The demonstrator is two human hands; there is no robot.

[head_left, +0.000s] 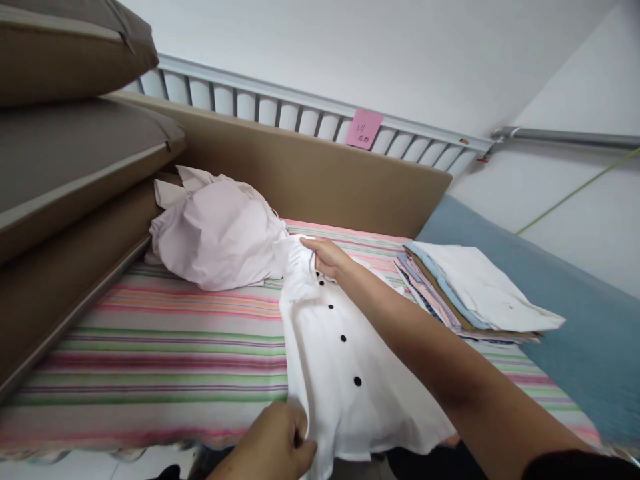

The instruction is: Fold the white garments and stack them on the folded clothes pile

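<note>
A white garment with a row of black buttons (370, 347) hangs partly over the front edge of the striped sheet (190, 347). My right hand (324, 256) pinches its gathered upper end near the top button. Down at the lower left side of the garment, my left hand (283, 440) is closed on the fabric edge. Just left of my right hand lies a pale, bulging cloth bag (225, 230), its top bunched up. The right forearm crosses over the garment and covers part of its right side.
Brown cushions (85, 160) are stacked on the left. A folded stack of clothes (470, 287), white on top, lies at the right. Behind stands a brown board (320, 173) against a white slatted rail with a pink note (365, 129). Blue bedding (560, 307) covers the far right.
</note>
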